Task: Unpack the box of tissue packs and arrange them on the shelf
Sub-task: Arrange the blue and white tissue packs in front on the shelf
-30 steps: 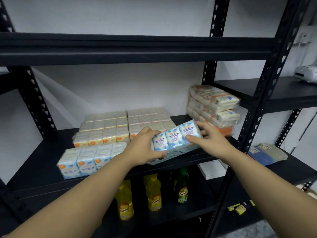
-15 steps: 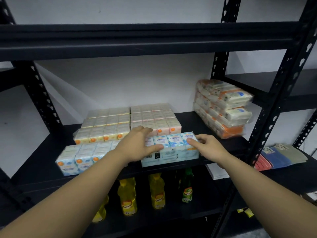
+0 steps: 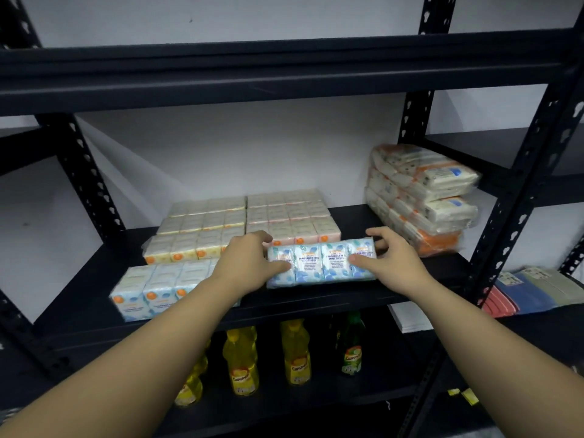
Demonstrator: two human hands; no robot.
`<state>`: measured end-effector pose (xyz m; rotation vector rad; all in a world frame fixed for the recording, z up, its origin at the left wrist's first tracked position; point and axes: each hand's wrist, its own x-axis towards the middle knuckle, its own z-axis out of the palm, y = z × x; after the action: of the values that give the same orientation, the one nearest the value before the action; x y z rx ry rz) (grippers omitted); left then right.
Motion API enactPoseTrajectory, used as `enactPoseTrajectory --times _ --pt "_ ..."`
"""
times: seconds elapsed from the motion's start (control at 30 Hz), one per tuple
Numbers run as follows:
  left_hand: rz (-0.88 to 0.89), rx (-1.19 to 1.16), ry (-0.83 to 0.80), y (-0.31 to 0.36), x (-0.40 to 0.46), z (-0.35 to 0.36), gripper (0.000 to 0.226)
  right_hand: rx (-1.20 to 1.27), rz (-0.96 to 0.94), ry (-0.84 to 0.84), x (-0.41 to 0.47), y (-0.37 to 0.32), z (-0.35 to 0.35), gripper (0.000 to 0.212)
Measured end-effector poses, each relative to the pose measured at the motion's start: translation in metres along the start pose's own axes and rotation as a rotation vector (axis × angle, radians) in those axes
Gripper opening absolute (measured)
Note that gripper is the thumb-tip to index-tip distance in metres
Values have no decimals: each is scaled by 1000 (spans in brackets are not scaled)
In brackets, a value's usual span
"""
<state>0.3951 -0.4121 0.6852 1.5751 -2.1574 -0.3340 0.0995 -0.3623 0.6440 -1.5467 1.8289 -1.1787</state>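
A blue-and-white tissue pack lies flat near the front edge of the black shelf. My left hand grips its left end and my right hand grips its right end. To its left sits another blue tissue pack, partly hidden by my left forearm. Behind stand yellow tissue packs and pink tissue packs in rows. The box is not in view.
A stack of larger wrapped tissue bundles fills the shelf's right end beside a black upright post. Yellow and green bottles stand on the shelf below. Folded cloths lie on the neighbouring shelf at right.
The blue pack has gone from tilted in the air to lying flat on the shelf's front edge, in front of the pink packs. Both hands stay on its ends.
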Motion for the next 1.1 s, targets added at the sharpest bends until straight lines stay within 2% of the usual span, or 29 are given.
enactPoseTrajectory --times 0.1,0.27,0.33,0.53,0.6,0.67,0.8,0.97,1.03,1.1 --pt "14 -110 -41 5 -1 8 80 73 7 16 -9 14 -6 74" --pt "101 -87 -131 8 -2 23 47 145 46 56 -19 37 -15 71" --pt "96 -112 -179 8 1 25 42 126 78 74 -24 40 -15 68" --pt "180 -153 -148 13 -2 37 64 43 178 331 -48 26 -5 47" --pt "188 -164 -176 16 -7 42 71 66 222 274 -55 24 6 48" --pt "247 -207 -206 21 -11 47 71 141 250 189 -61 22 20 58" --pt "319 -356 -232 34 -20 52 33 200 267 116 -66 4 35 87" --pt "175 -628 -346 44 -22 61 23 131 221 147 -71 -10 32 60" --pt "173 -698 -435 49 -24 62 24 93 230 124 -69 -11 28 67" --pt "234 -644 -463 49 -21 64 24 18 235 85 -67 -10 22 81"
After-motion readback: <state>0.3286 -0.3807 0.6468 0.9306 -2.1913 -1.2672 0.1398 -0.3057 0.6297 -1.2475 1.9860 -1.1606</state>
